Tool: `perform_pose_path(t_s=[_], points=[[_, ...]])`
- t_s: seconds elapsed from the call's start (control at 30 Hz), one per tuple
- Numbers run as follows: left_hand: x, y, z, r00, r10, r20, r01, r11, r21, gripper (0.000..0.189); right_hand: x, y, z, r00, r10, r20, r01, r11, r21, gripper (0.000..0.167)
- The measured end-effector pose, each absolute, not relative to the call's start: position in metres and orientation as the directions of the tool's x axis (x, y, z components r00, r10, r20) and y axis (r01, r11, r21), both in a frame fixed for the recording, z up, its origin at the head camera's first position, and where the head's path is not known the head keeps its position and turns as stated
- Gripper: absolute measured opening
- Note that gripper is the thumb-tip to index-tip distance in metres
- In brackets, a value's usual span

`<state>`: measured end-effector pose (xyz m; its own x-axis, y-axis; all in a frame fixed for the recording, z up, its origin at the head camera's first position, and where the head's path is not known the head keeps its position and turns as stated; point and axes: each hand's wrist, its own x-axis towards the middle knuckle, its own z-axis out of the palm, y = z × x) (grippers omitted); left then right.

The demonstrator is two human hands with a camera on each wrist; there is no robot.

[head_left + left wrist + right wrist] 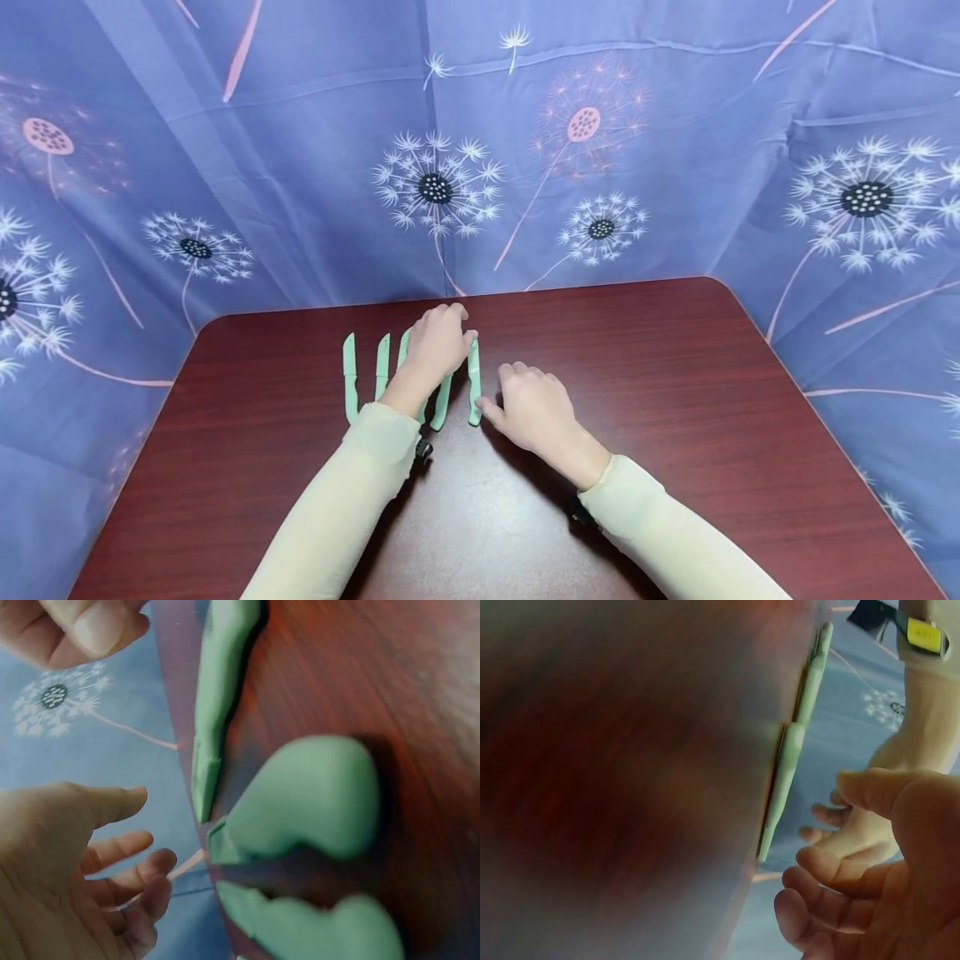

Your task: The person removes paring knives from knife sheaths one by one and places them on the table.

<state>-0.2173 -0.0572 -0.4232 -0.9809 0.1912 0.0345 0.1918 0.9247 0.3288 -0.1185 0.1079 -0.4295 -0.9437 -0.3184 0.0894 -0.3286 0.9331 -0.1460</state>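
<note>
Several mint-green knives lie side by side on the table, blades toward its far edge, from the leftmost knife (350, 375) to the rightmost knife (474, 392). My left hand (438, 340) hovers over the blade end of the row and hides parts of the middle knives. In the left wrist view, that hand (97, 862) has loosely bent fingers with nothing in them, beside a thick green handle (307, 799). My right hand (536, 408) is just right of the rightmost knife, its thumb close to the handle. The right wrist view shows this hand (862, 877) with relaxed, bare fingers.
The dark red-brown wooden table (675, 375) has rounded far corners. A blue cloth (315, 167) printed with dandelions hangs behind it and along its sides. A strap with a yellow label (924, 635) sits at the left wrist.
</note>
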Motion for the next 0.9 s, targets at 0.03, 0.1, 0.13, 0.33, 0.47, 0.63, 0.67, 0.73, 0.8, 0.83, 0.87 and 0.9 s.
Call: perform_pose_path(t_s=[0.03, 0.1, 0.13, 0.33, 0.47, 0.63, 0.67, 0.73, 0.8, 0.83, 0.87, 0.9], points=[[-0.22, -0.054, -0.424, -0.983, 0.181, 0.024, 0.179, 0.932, 0.315, 0.038, -0.119, 0.106, -0.43, -0.947, -0.312, 0.079, -0.321, 0.936, -0.147, 0.047], [-0.225, -0.047, -0.427, -0.986, 0.164, 0.008, 0.16, 0.946, 0.282, 0.04, -0.12, 0.102, -0.429, -0.951, -0.303, 0.059, -0.309, 0.94, -0.144, 0.049], [-0.227, -0.044, -0.428, -0.988, 0.157, -0.002, 0.151, 0.952, 0.266, 0.041, -0.121, 0.1, -0.429, -0.953, -0.299, 0.046, -0.302, 0.942, -0.146, 0.049], [-0.234, -0.029, -0.436, -0.992, 0.116, -0.045, 0.107, 0.981, 0.16, 0.048, -0.124, 0.091, -0.427, -0.963, -0.268, -0.037, -0.26, 0.953, -0.159, 0.047], [-0.235, -0.025, -0.438, -0.994, 0.096, -0.06, 0.087, 0.986, 0.144, 0.048, -0.126, 0.087, -0.427, -0.966, -0.251, -0.067, -0.238, 0.958, -0.162, 0.047], [-0.235, -0.023, -0.437, -0.995, 0.082, -0.06, 0.069, 0.98, 0.185, 0.042, -0.129, 0.085, -0.427, -0.965, -0.252, -0.075, -0.237, 0.957, -0.168, 0.047], [-0.236, -0.023, -0.437, -0.995, 0.077, -0.062, 0.064, 0.979, 0.195, 0.04, -0.13, 0.084, -0.427, -0.965, -0.251, -0.077, -0.236, 0.957, -0.169, 0.047], [-0.236, -0.022, -0.437, -0.996, 0.064, -0.063, 0.05, 0.977, 0.205, 0.039, -0.132, 0.083, -0.429, -0.965, -0.249, -0.082, -0.233, 0.958, -0.168, 0.048], [-0.237, -0.02, -0.438, -0.997, 0.044, -0.067, 0.028, 0.975, 0.219, 0.043, -0.133, 0.082, -0.43, -0.966, -0.245, -0.087, -0.229, 0.96, -0.162, 0.049], [-0.237, -0.019, -0.438, -0.997, 0.032, -0.07, 0.016, 0.974, 0.225, 0.047, -0.134, 0.082, -0.431, -0.966, -0.242, -0.089, -0.226, 0.961, -0.16, 0.049], [-0.237, -0.018, -0.438, -0.997, 0.021, -0.074, 0.003, 0.974, 0.227, 0.052, -0.134, 0.082, -0.431, -0.967, -0.239, -0.092, -0.222, 0.962, -0.157, 0.049], [-0.237, -0.017, -0.438, -0.997, 0.01, -0.075, -0.007, 0.973, 0.23, 0.058, -0.135, 0.081, -0.432, -0.967, -0.235, -0.099, -0.218, 0.964, -0.154, 0.049]])
